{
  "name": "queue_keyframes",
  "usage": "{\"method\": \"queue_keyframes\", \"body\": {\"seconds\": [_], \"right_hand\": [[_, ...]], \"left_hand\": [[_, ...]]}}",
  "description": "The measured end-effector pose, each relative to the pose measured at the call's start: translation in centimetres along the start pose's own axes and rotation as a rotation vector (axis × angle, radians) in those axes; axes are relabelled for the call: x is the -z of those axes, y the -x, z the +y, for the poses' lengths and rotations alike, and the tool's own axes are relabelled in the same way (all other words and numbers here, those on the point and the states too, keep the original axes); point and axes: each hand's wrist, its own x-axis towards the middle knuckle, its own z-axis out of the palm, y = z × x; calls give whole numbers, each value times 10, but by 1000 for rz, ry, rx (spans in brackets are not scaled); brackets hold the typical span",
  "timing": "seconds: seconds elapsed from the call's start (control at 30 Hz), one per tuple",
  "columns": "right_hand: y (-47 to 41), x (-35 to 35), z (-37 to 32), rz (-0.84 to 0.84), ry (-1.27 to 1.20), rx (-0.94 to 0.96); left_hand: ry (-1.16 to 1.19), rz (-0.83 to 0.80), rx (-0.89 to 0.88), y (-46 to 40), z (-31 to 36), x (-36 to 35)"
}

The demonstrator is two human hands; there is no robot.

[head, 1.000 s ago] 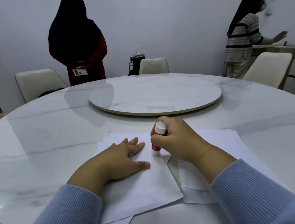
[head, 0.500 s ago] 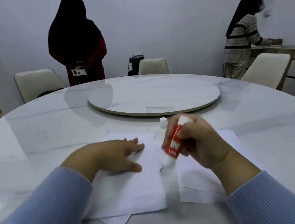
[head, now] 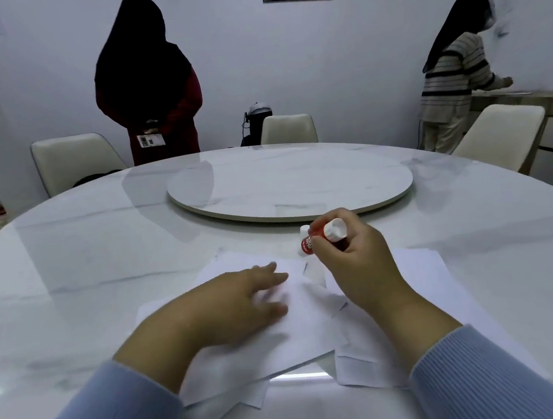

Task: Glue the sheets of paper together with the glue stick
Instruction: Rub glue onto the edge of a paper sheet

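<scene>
Since half a second ago the glue stick [head: 323, 235] has gone from the gap between the sheets up toward twelve o'clock, beyond the paper's far edge. It lies tilted in the right hand [head: 353, 259], whose fingers curl round its red barrel. Its long axis runs from the white base at two o'clock down to the tip at eight o'clock, the tip pointing at the desk [head: 85, 265] near the top corner of the left sheet [head: 283, 339]. Whether the tip touches anything I cannot tell. A small white cap [head: 304, 230] stands just behind the stick. The left hand [head: 224, 308], blurred, lies flat with straight fingers on the left sheet. The right sheet [head: 428, 281] lies under the right wrist, at three o'clock from the left one. Further sheet corners [head: 229, 411] poke out at six o'clock. A round turntable [head: 289, 187] sits at twelve o'clock on the desk. Beyond stand two people [head: 146, 79] and cream chairs [head: 73, 160].
</scene>
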Motion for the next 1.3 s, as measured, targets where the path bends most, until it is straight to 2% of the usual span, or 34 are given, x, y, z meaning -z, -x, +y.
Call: {"method": "queue_keyframes", "body": {"seconds": [0.2, 0.4, 0.53, 0.63, 0.77, 0.8, 0.83, 0.93, 1.0, 1.07, 1.13, 1.3], "right_hand": [[-1, -5, 5, -209, -5, -62], [1, -6, 5, -296, 33, -57], [5, 3, -3, -331, 60, 21], [8, 6, -9, -498, 2, 31], [7, 10, -11, -716, -116, -126], [5, 12, -14, -689, -237, -138], [2, 15, -14, -585, -410, -137], [-10, 27, -15, -74, -990, -232], [-17, 34, -10, 160, -1140, -311], [-23, 34, -7, 201, -1045, -357], [-34, 33, -8, 184, -769, -363], [-76, 1, -15, 89, -153, -306]], "left_hand": [[-66, -51, -4, -1, -4, -7], [-47, -63, -8, -1, -8, -5], [-44, -71, -5, -2, -8, -6], [-39, -67, -6, -3, -10, -5], [-24, -78, -10, -4, -13, -4], [-27, -83, -12, -5, -13, -2], [-29, -89, -11, -6, -14, 1], [-18, -110, -1, -8, -17, 10], [26, -116, -8, -8, -23, 12], [120, -104, -10, -7, -28, 9], [181, -66, -9, -6, -28, 4], [162, -1, -36, -4, -25, -5]]}}
